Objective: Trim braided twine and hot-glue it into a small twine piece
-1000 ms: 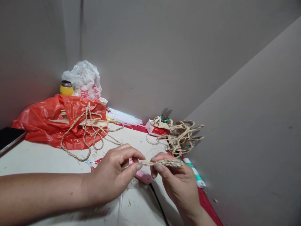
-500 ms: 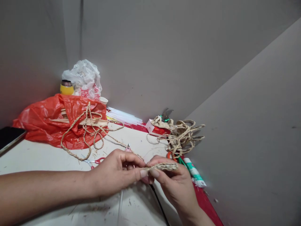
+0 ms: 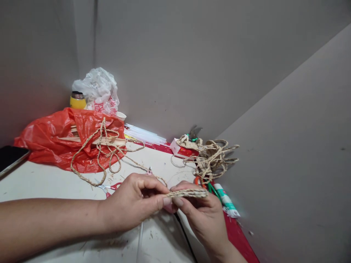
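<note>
- Thick piece of twine (image 3: 189,193): held just above the table (image 3: 41,182), front centre. Long axis near level, running left to right; the right end points toward the side wall.
- Left hand (image 3: 131,204): thumb and forefinger pinched narrow on the piece's left end.
- Right hand (image 3: 203,215): fingers curled under, thumb on top, closed around the middle and right part. The two hands' fingertips touch.
- Thin strand (image 3: 142,168): runs from the left hand back to a loose tangle (image 3: 105,151) lying on a red bag (image 3: 49,142).
- Small scissors (image 3: 109,188): on the table just behind the left hand.
- Twine bundle (image 3: 214,157): behind the right hand, near the wall.
- Glue tube (image 3: 227,204): just right of the right hand.
- Phone (image 3: 9,157): far left edge.
</note>
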### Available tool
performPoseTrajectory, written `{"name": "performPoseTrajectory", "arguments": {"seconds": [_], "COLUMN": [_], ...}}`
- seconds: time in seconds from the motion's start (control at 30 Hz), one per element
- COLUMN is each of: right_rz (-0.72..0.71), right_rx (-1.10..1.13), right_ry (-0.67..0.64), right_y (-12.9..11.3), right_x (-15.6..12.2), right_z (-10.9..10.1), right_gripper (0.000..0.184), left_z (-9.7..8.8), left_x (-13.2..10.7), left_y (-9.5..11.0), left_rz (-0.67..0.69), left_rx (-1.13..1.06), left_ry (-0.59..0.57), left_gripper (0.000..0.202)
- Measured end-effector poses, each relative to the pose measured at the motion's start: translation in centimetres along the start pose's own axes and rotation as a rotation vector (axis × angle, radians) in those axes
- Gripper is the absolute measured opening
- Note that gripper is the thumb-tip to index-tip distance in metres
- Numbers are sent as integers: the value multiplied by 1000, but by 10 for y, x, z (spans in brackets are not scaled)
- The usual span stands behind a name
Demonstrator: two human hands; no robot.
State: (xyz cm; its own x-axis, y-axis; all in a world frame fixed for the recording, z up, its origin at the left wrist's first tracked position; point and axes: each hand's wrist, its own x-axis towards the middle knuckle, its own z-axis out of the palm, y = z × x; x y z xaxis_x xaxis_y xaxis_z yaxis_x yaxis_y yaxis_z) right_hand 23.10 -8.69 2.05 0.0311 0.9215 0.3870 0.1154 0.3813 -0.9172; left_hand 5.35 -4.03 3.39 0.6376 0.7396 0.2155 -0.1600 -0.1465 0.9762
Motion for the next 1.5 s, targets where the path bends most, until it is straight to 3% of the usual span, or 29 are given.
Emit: {"name": "performPoseTrajectory", "arguments": {"seconds": [0.2, 0.43, 0.53, 0.63, 0.8, 0.97, 1.1, 1.23, 1.5], "right_rz": [50, 174, 231, 199, 166, 275, 280, 245, 395], "right_rx": [130, 287, 406, 475, 476, 568, 566, 540, 662], "right_ry": [11, -63, -59, 9, 32, -44, 18, 47, -100], "right_y": [11, 16, 14, 12, 9, 8, 10, 12, 10], "right_x": [-4, -4, 0, 3, 7, 9, 9, 9, 11], "right_z": [-3, -7, -6, -4, -4, -2, -2, -2, -1], "right_gripper": [16, 9, 22, 40, 16, 19, 33, 22, 27], "left_z": [2, 3, 3, 2, 2, 4, 3, 3, 3], "left_x": [1, 0, 1, 2, 1, -1, 0, 0, -2], "left_y": [2, 1, -1, -3, -3, -1, -3, -4, -8], "left_rz": [-54, -80, -95, -123, -121, -93, -94, -77, -22], "left_rx": [-28, -84, -168, -192, -161, -100, -114, -79, 129], "left_ry": [26, -3, -17, -4, -17, 6, 18, 7, -15], "left_gripper": [13, 12, 14, 19, 16, 13, 10, 11, 21]}}
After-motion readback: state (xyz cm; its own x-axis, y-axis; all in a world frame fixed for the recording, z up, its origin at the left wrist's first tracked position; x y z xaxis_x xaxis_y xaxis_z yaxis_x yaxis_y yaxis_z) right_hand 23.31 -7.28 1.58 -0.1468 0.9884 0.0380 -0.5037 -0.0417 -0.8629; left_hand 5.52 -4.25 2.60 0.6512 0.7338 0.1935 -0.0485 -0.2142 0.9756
